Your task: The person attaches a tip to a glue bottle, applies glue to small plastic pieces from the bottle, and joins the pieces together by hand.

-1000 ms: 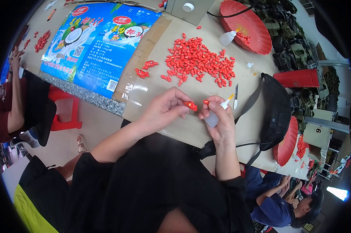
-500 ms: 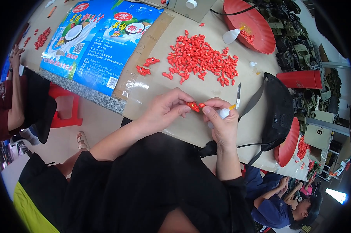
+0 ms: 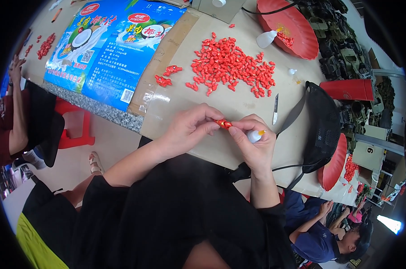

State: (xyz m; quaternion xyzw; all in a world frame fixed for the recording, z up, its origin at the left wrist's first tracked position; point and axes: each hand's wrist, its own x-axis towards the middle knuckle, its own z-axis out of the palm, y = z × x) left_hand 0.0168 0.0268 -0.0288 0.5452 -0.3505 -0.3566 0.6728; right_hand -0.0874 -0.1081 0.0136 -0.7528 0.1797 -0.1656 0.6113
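Thumb and fingers of my left hand (image 3: 195, 125) pinch a small glossy red figurine part (image 3: 221, 122) with gold marks. My right hand (image 3: 256, 141) presses a second small red piece (image 3: 227, 125) against its end; fingertips partly cover both. Tucked in the right hand's fingers is a white squeeze bottle (image 3: 254, 136) with a yellowish nozzle pointing right. Just beyond the hands spreads a heap of small red pieces (image 3: 230, 67). Two larger red figurines (image 3: 163, 80) lie to its left. A craft knife (image 3: 275, 110) rests on the table beyond my right hand.
A red scalloped tray (image 3: 297, 33) holds red bits, with another white bottle (image 3: 266, 39) at its edge. A black bag (image 3: 322, 130) and a red cylinder (image 3: 346, 90) are at the right. Flattened blue printed cardboard (image 3: 102, 54) covers the left. People sit on both sides.
The small piece in my right hand has come against the figurine part in my left; a gap showed between them before. The bottle's nozzle has shifted away from the knife.
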